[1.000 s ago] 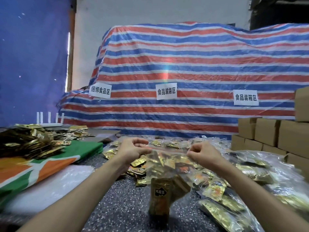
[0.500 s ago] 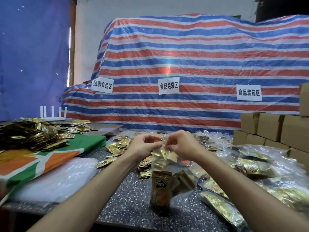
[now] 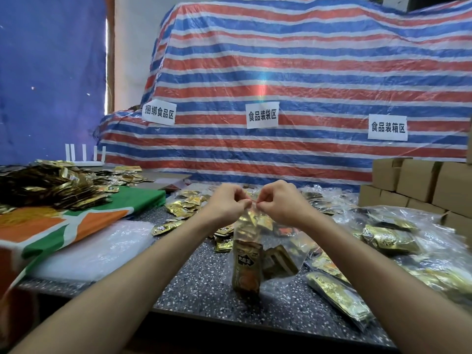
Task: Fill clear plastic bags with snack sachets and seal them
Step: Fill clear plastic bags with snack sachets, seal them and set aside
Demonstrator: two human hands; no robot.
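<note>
A clear plastic bag [image 3: 255, 254] hangs over the speckled table [image 3: 204, 284], holding several gold snack sachets, one upright with a dark label. My left hand [image 3: 226, 203] and my right hand [image 3: 277, 203] pinch the bag's top edge, close together, fingertips almost touching at the red seal strip. Loose gold sachets [image 3: 184, 208] lie on the table behind my hands.
Filled clear bags [image 3: 388, 238] pile up at the right, with cardboard boxes [image 3: 421, 190] behind them. A heap of gold sachets [image 3: 46, 185] sits on a green, orange and white cloth [image 3: 76, 223] at the left. A striped tarp [image 3: 281, 98] with paper signs rises behind.
My hands have drawn together along the bag's top edge, from wide apart to nearly touching. The view has tilted up slightly.
</note>
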